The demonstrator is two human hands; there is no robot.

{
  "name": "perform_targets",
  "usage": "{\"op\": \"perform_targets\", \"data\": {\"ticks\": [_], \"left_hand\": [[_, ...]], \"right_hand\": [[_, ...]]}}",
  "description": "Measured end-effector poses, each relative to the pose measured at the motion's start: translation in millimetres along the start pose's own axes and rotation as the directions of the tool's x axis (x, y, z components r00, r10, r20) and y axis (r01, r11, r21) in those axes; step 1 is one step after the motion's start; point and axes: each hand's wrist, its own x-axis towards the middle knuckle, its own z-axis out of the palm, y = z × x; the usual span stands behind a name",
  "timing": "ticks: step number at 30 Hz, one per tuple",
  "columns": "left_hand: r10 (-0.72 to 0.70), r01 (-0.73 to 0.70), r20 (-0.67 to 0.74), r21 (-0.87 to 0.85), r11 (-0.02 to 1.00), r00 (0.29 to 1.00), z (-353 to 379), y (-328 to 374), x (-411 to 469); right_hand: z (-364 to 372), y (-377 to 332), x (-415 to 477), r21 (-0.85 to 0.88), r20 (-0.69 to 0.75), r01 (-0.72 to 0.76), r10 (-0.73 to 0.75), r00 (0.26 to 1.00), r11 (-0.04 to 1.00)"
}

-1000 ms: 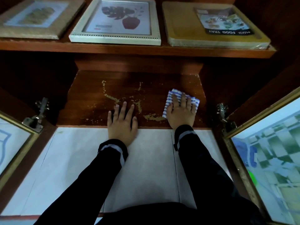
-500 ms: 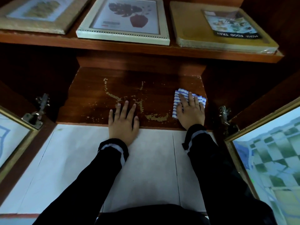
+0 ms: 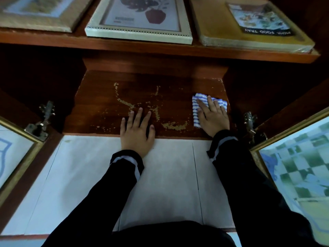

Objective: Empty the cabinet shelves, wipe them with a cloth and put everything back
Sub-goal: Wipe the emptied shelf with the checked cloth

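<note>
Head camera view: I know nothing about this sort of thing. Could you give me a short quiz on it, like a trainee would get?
1. True or false: the left hand lies flat at the front edge of the lower shelf, holding nothing.
2. The right hand presses the striped cloth on which part of that shelf? A) left end B) middle C) right end
3. Fill in: on the upper shelf, right of the white-framed picture, the yellow item has a label reading FOOD ____.
Key: 1 true; 2 C; 3 tray.
</note>
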Motion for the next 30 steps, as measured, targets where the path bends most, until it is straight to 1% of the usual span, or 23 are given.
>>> {"op": "perform_targets", "data": {"ticks": [4, 6, 10, 16, 20, 24, 30], "left_hand": [[0.004, -0.004, 0.003, -0.012, 1.0, 1.0, 0, -1, 1], [0.007, -0.007, -0.004, -0.013, 1.0, 1.0, 0, -2, 1], [0.004, -0.004, -0.009, -0.019, 1.0, 1.0, 0, -2, 1], [-0.016, 0.016, -0.002, -0.018, 1.0, 1.0, 2, -3, 0], [-0.026, 0.026, -0.016, -0.025, 0.999, 1.0, 1, -4, 1], [-0.025, 0.024, -0.019, -0.017, 1.0, 1.0, 2, -4, 2], [-0.025, 0.024, -0.016, -0.003, 1.0, 1.0, 3, -3, 1]], "right_hand": [[-1, -3, -10, -0.064, 0.048, -0.028, 0.031, 0.998, 0.998], [0, -3, -19, -0.038, 0.06, -0.035, 0.037, 0.998, 0.999], [1, 4, -20, 0.026, 0.002, -0.012, 0.012, 1.0, 1.0], [-1, 11, 2, 0.032, -0.026, -0.032, 0.033, 0.999, 0.999], [-1, 9, -13, -0.01, -0.015, -0.038, 0.038, 0.999, 0.999], [-1, 11, -31, -0.004, -0.003, -0.046, 0.046, 0.999, 0.999], [-5, 15, -3, 0.014, 0.032, -0.061, 0.061, 0.998, 0.998]]}}
